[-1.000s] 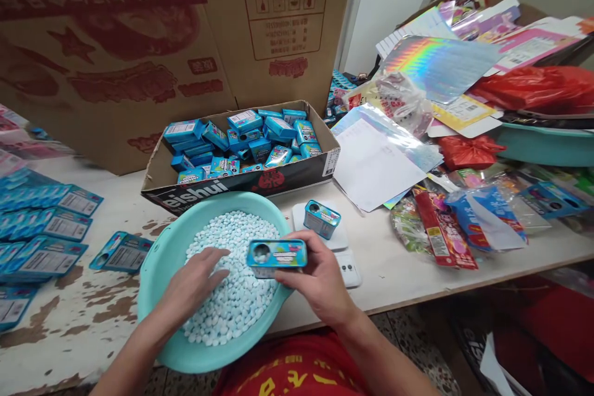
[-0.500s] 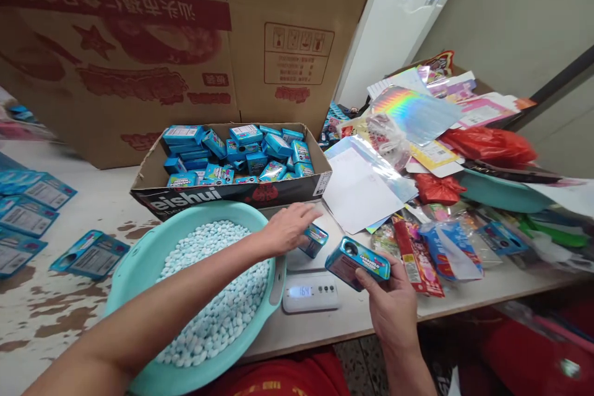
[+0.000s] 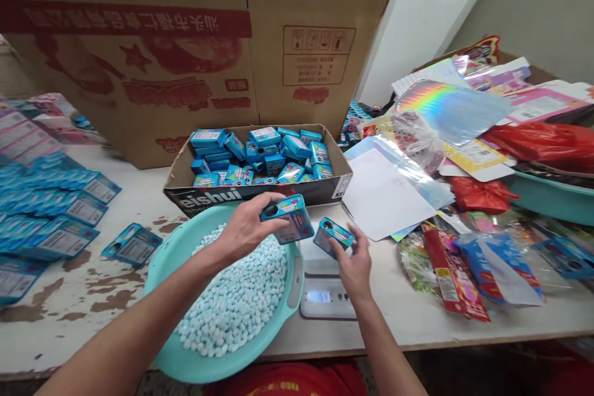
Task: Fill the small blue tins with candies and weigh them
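Observation:
My left hand is closed on a small blue candy box above the right rim of the turquoise basin. Pale blue and white candies fill the basin below that arm. Fingers of my right hand grip a second blue candy box, which has a round dark hole at its left end. This box is at the scale, whose display reads 164. Whether it rests on the weighing plate, I cannot tell.
Behind the basin stands a cardboard tray of blue boxes, with a big carton at its back. Rows of blue boxes line the left, beside a single box. Packets, sheets and a red bag crowd the right.
My left hand has taken the box from the scale and moved left with it. My right hand has brought its box left to the scale. The view has shifted.

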The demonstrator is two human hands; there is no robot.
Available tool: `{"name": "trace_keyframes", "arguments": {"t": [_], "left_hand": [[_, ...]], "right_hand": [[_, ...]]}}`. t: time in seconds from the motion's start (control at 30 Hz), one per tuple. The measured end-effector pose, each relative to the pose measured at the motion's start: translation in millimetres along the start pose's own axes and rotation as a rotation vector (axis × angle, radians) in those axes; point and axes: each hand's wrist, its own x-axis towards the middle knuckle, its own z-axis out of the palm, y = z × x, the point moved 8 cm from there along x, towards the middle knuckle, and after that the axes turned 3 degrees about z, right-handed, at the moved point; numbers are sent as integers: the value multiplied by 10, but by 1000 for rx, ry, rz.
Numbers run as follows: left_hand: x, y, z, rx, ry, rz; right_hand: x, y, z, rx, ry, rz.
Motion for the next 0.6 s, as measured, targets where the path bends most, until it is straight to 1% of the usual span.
{"name": "trace_keyframes", "arguments": {"t": [0.07, 0.1, 0.13, 0.17, 0.23, 0.27, 0.3, 0.33, 0.37, 0.43, 0.47, 0.53, 0.6], "left_hand": [[-194, -6, -54, -35, -2, -42], [-270, -9, -53, -53, -6, -48], [-331, -13, -38, -71, -11, -47], [-382, -23, -11, -92, -15, -47], [-469, -84, 56, -171, -15, -84], [-514, -140, 78, -249, 7, -126], [-565, -219, 89, -360, 48, -190], [-628, -319, 99, -498, 101, -277], [-701, -430, 109, -649, 164, -376], [-857, -631, 129, -922, 303, -555], [-923, -707, 139, -1021, 361, -619], [-1025, -827, 149, -1147, 468, -706], [-1101, -921, 177, -1216, 555, -781]], "right_hand": [[-106, -274, -25, -53, 37, -152], [-168, -436, 11, -69, 2, -232], [-225, -575, 96, -62, -87, -274], [-276, -672, 233, -51, -227, -262], [-386, -787, 526, -42, -498, -164], [-446, -822, 660, -52, -611, -113], [-497, -856, 765, -67, -688, -81], [-534, -896, 844, -85, -730, -77], [-559, -943, 903, -101, -745, -101], [-602, -1051, 989, -124, -735, -223], [-635, -1096, 1037, -152, -737, -306], [-721, -1125, 1156, -259, -766, -453], [-788, -1088, 1267, -379, -795, -533]]}}
